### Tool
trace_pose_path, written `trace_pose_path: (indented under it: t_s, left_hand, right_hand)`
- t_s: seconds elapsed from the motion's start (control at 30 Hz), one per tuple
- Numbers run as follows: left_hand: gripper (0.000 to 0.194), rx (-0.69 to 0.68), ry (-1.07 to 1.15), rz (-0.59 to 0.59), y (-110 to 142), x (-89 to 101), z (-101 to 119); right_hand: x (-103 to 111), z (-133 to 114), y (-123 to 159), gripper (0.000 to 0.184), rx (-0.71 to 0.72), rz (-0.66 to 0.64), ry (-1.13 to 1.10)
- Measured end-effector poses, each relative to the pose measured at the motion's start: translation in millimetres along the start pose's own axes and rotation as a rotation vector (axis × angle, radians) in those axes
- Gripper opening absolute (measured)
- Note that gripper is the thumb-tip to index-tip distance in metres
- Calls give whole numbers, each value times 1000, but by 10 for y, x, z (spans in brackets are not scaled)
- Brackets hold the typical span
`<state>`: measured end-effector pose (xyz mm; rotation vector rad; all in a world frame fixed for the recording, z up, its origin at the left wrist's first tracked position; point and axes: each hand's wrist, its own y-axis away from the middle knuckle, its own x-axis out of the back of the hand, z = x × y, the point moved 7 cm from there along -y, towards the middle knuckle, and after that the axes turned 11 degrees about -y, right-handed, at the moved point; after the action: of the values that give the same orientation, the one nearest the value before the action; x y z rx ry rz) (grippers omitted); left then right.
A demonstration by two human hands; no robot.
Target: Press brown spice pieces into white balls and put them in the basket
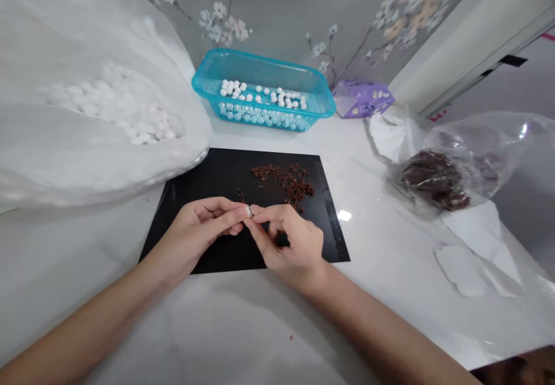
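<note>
From here I see both hands meeting above the middle of the mat, thumbs and fingertips almost touching. The left hand (195, 229) grips a small white ball (248, 212) between thumb and forefinger; the right hand (295, 240) closes in a pinch at the ball's right side, and whether it holds a brown piece too I can't tell. Both forearms come in over the mat's near edge.

The black mat (197, 168) has brown star-shaped pieces (298, 188) scattered beyond the hands, toward its far right corner, with a few just past the fingertips. A band of mat runs between them and its right edge.

Beyond the mat's far edge, a gap of white worktop (368, 292) leads to a blue basket (262, 59) with white balls (281, 97) inside, near the floral wall (277, 21). A purple packet (364, 99) sits by its right end. A big white bag (87, 159) of similar balls bulges over the mat's far left corner, narrowing that side. On the right, a broad strip of worktop separates the mat from a clear bag (436, 180) of dark brown stuff and white paper (481, 234).
</note>
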<state>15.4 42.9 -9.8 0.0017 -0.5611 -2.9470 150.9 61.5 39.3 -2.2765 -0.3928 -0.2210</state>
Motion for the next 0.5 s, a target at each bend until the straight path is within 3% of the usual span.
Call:
trace_pose_path:
  t_s: [0.17, 0.27, 0.37, 0.5]
  left_hand:
    - [15, -31, -114, 0, -5, 20, 42]
    - [19, -137, -336, 178, -25, 238, 151]
    - [22, -226, -708, 426, -23, 493, 275]
    - [26, -335, -1090, 530, -13, 548, 379]
  right_hand:
    - [-45, 2, -27, 22, 2, -116, 39]
    - [30, 58, -96, 28, -42, -119, 130]
    - [147, 226, -166, 18, -182, -118, 329]
    - [217, 534, -139, 14, -470, -233, 509]
